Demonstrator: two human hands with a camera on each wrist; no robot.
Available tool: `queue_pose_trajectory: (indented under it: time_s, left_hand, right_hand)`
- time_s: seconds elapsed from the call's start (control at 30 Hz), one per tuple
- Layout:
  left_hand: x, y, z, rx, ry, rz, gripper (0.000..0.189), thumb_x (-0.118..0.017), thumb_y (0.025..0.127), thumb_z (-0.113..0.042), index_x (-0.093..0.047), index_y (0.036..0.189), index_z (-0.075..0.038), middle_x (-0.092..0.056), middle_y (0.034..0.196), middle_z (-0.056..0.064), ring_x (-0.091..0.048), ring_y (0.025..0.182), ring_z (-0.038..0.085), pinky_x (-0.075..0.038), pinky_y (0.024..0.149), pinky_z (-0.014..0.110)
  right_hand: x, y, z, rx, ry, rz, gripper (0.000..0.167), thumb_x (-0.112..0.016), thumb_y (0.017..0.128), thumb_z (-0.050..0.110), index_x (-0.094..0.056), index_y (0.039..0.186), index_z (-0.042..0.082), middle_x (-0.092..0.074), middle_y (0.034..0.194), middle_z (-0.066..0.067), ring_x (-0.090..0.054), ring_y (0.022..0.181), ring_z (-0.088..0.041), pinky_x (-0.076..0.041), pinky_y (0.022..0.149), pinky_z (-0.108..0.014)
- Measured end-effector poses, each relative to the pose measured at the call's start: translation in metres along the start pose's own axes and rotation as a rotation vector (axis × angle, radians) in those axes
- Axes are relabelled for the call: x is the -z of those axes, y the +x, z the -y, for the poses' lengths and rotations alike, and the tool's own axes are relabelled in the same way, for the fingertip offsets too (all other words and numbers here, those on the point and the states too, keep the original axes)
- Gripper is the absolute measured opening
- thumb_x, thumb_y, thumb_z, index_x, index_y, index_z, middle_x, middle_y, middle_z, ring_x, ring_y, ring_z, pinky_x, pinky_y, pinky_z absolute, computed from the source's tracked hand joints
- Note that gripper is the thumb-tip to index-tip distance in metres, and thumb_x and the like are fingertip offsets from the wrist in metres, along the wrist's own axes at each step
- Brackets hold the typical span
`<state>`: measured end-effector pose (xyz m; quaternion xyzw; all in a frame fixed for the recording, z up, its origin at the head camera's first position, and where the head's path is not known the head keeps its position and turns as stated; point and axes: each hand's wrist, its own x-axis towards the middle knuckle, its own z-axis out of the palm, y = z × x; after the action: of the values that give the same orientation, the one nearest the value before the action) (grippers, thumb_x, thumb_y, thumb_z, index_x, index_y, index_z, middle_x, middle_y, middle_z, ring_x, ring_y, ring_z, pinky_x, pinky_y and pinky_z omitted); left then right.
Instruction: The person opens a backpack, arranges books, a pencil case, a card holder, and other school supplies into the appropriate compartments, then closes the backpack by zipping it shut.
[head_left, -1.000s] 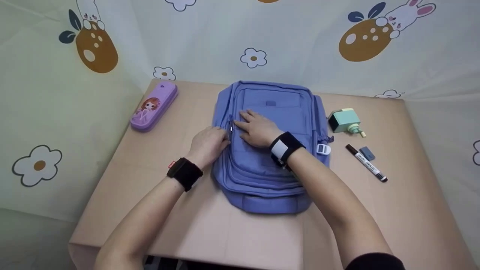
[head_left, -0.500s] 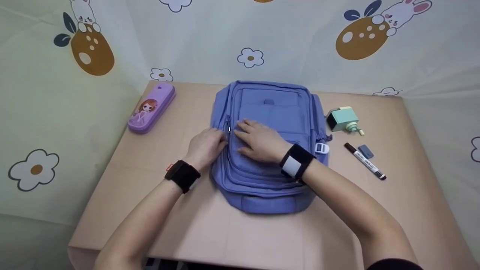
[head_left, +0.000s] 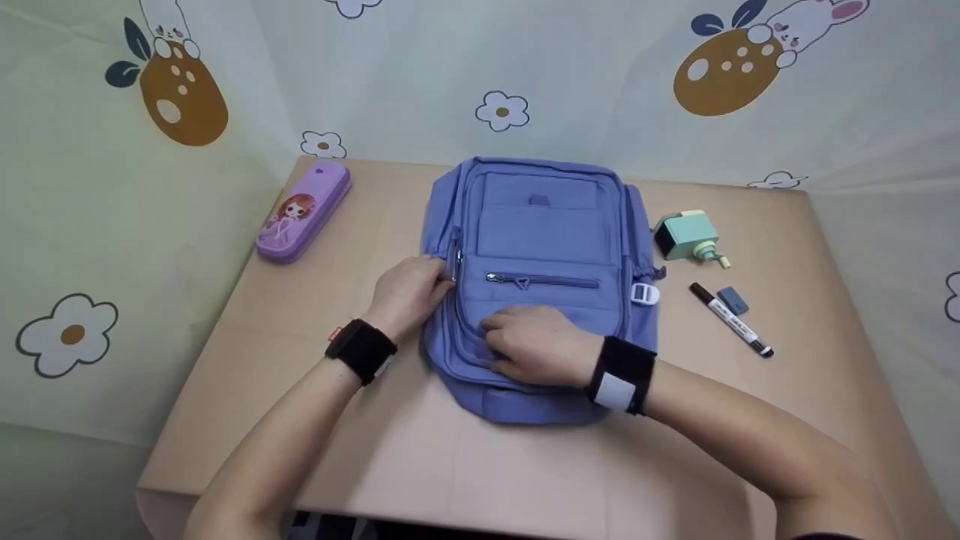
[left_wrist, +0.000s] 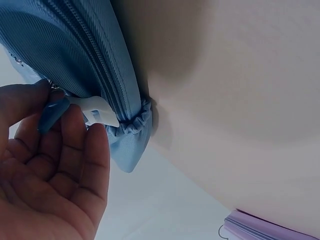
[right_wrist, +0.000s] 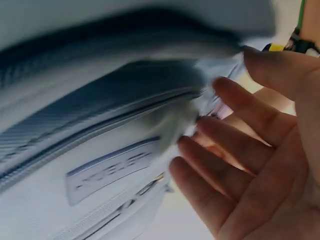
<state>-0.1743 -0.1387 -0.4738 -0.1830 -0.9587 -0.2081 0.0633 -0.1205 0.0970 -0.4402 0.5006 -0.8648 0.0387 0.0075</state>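
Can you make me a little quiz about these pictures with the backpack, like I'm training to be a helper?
1. True or false: the purple case and the backpack lie apart on the table.

2. What lies right next to the marker?
A) the purple case
B) a blue-grey block
C) scissors

3. Fill the gap: the person's ____ hand pinches the blue tab.

Key:
1. True
2. B
3. Left; the left hand has it.

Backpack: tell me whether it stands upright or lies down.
Lying down: the head view shows the backpack resting on the table, its horizontal front zip facing up.
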Motion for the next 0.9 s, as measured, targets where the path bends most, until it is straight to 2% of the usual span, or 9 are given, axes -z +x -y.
queue_pose_trajectory:
  time_s: [0.07, 0.2, 0.33, 0.47, 0.63, 0.9]
  left_hand:
    - [0.0, 0.0, 0.0, 0.008, -0.005, 0.003, 0.009, -0.072, 0.096, -0.018, -0.071, 0.095, -0.009, -0.07, 0.093, 0.006, -0.067, 0.087, 0.027, -0.054, 0.074, 0.045]
    - [0.001, 0.0, 0.0, 0.012, -0.017, 0.001, 0.009, -0.072, 0.096, -0.018, -0.07, 0.094, -0.009, -0.07, 0.093, 0.006, -0.066, 0.085, 0.026, -0.054, 0.074, 0.045]
    - [0.002, -0.001, 0.0, 0.001, -0.012, 0.004, 0.008, -0.071, 0.096, -0.017, -0.071, 0.095, -0.009, -0.071, 0.094, 0.007, -0.068, 0.087, 0.027, -0.055, 0.075, 0.045]
    - [0.006, -0.003, -0.002, 0.005, -0.001, 0.004, 0.007, -0.072, 0.095, -0.016, -0.07, 0.093, -0.01, -0.071, 0.093, 0.006, -0.068, 0.085, 0.027, -0.056, 0.073, 0.044]
    - [0.011, -0.014, -0.007, 0.001, 0.017, 0.029, 0.006, -0.072, 0.094, -0.015, -0.07, 0.091, -0.01, -0.071, 0.091, 0.006, -0.068, 0.084, 0.028, -0.055, 0.069, 0.047]
    - [0.016, -0.036, -0.022, -0.035, 0.056, 0.036, 0.011, -0.074, 0.092, -0.016, -0.069, 0.083, -0.011, -0.066, 0.08, 0.003, -0.063, 0.072, 0.026, -0.05, 0.057, 0.045]
  right_hand:
    - [0.001, -0.001, 0.003, 0.02, -0.022, -0.002, 0.017, -0.07, 0.091, 0.023, -0.071, 0.08, 0.01, -0.07, 0.114, -0.004, -0.067, 0.097, -0.024, -0.058, 0.073, -0.042]
    - [0.001, 0.0, 0.007, 0.023, -0.05, -0.003, 0.017, -0.065, 0.091, 0.016, -0.074, 0.079, 0.008, -0.072, 0.111, -0.004, -0.069, 0.095, -0.025, -0.059, 0.068, -0.043]
    - [-0.001, 0.001, 0.008, 0.022, -0.069, 0.013, 0.013, -0.064, 0.09, 0.014, -0.072, 0.082, 0.006, -0.072, 0.105, -0.004, -0.069, 0.09, -0.026, -0.058, 0.064, -0.042]
    - [0.001, 0.002, 0.007, 0.029, -0.068, 0.029, 0.01, -0.064, 0.09, 0.012, -0.068, 0.084, 0.005, -0.07, 0.094, -0.006, -0.067, 0.078, -0.026, -0.056, 0.057, -0.041]
    - [0.003, 0.003, 0.007, 0.016, -0.045, 0.04, 0.01, -0.064, 0.09, 0.011, -0.065, 0.081, 0.006, -0.064, 0.083, -0.004, -0.062, 0.065, -0.023, -0.052, 0.048, -0.04]
    - [0.005, 0.004, 0.006, -0.023, -0.023, 0.084, 0.01, -0.064, 0.09, 0.012, -0.064, 0.081, 0.008, -0.063, 0.083, -0.003, -0.062, 0.066, -0.023, -0.052, 0.05, -0.04]
